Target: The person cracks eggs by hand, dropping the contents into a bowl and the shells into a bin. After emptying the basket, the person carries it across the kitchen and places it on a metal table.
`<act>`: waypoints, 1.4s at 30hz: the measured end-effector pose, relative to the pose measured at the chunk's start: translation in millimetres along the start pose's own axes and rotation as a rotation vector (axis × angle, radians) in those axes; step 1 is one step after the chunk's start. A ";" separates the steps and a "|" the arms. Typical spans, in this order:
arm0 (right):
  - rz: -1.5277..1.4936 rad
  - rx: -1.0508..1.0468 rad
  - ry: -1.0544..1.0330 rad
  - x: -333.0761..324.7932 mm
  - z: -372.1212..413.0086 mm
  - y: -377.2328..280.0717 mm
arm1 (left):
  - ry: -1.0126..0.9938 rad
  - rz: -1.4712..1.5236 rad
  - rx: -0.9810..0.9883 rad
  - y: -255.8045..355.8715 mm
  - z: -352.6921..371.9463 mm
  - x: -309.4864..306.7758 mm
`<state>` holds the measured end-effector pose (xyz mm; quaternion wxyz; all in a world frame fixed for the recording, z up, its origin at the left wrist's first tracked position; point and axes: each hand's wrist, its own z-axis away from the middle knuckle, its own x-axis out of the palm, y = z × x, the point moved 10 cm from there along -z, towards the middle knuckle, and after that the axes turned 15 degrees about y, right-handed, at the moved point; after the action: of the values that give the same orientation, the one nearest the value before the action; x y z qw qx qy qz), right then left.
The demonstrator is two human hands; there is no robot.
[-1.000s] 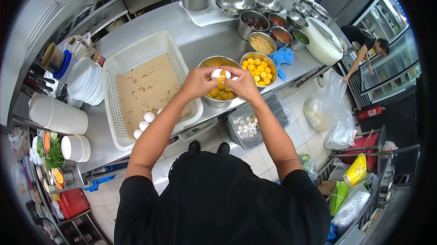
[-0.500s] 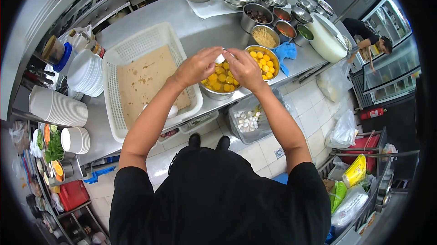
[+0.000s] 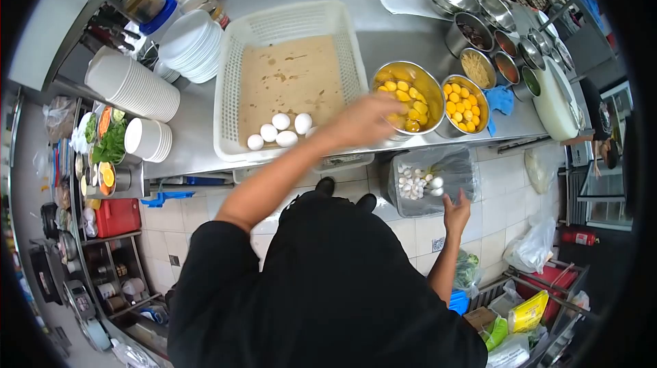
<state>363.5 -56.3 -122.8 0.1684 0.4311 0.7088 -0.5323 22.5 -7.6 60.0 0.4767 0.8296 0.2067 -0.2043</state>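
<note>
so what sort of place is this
Most likely a restaurant or other commercial kitchen, judging by the long stainless steel worktop, the many loose egg yolks and the tall stack of white tubs.

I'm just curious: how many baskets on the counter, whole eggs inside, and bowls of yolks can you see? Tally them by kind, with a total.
White basket: 1
Whole white eggs: 6 visible, one partly behind the left forearm
Bowls of yolks: 2
Total: 9

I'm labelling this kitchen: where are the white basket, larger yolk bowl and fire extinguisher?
White basket [image 3: 230, 91], head view: left wall.
Larger yolk bowl [image 3: 426, 81], head view: inner wall.
Fire extinguisher [image 3: 579, 237], head view: body.
</note>
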 end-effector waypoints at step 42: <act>-0.956 0.003 0.102 22.5 -117.6 -249.3 | 0.044 0.725 -0.456 -57.4 -31.3 57.2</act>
<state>179.4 43.9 57.7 -0.1308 0.0825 0.8343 -0.5292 43.6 54.7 3.3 0.6844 0.7261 -0.0483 0.0453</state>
